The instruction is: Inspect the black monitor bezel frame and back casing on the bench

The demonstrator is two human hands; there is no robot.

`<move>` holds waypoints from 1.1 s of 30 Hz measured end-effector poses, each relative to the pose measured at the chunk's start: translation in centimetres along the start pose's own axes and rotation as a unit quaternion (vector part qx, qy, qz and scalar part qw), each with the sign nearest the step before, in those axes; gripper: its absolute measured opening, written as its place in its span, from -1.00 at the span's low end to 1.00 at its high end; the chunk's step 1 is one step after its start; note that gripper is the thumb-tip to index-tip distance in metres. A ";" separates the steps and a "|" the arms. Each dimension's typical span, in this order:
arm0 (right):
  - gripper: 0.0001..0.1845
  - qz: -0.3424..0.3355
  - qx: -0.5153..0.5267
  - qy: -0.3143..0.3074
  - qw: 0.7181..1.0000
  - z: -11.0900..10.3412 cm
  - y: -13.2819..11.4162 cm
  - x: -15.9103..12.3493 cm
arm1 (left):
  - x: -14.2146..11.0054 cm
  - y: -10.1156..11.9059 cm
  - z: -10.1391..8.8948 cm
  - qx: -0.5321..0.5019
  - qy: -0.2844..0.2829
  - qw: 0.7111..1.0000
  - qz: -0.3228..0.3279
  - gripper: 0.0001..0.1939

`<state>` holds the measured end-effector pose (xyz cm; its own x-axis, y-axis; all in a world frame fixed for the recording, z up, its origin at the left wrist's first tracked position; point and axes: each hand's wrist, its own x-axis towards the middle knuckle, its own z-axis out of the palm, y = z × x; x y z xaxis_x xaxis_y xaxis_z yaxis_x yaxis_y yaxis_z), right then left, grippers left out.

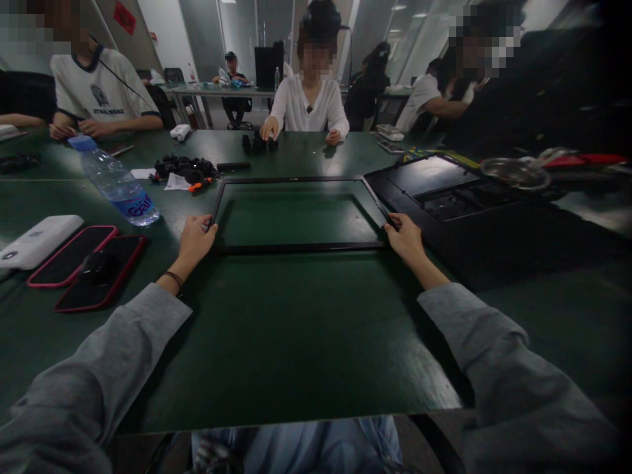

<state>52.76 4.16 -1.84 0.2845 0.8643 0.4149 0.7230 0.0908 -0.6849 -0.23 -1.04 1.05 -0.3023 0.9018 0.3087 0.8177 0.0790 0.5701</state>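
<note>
A thin black rectangular frame (301,248), like a screen bezel, is held between my two hands just above the green table (306,329). Its middle is open, and the tabletop shows through it. My left hand (196,238) grips the left side, thumb and fingers closed around the edge. On the opposite side, my right hand (405,238) pinches the right edge in the same way. Beyond my right hand lies a black panel (533,237) with a recessed section, partly under other items.
Left of my arm are a water bottle (118,187), two red-edged phones (101,289) and a white device (42,240). Black parts (182,168) lie behind the frame's left corner. Cables and a shiny metal object (516,172) sit at right. People sit across the table.
</note>
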 end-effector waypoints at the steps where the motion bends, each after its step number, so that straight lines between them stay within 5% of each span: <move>1: -0.61 0.000 -0.002 -0.001 1.000 0.0 0.1 0.0 | 0.0 0.1 0.0 0.003 -0.002 1.000 0.001 -0.56; 22: -0.61 0.004 -0.012 0.009 1.000 0.0 -0.1 -0.1 | 0.1 -0.1 0.1 0.017 -0.008 1.000 0.000 -0.55; 29: -0.56 -0.001 -0.008 0.002 1.000 -0.1 -0.4 -0.2 | -0.5 0.3 0.1 0.033 -0.039 0.991 0.125 -0.65; 33: -0.58 0.006 -0.009 0.003 1.000 -0.2 -0.7 -0.4 | -0.5 0.4 0.1 0.023 -0.038 0.988 0.145 -0.65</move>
<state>52.26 3.68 -1.37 0.2975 0.8618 0.4109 0.7302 0.0718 -0.6794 0.32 -1.43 0.99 -0.0153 0.9188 0.3944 0.8861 -0.1703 0.4310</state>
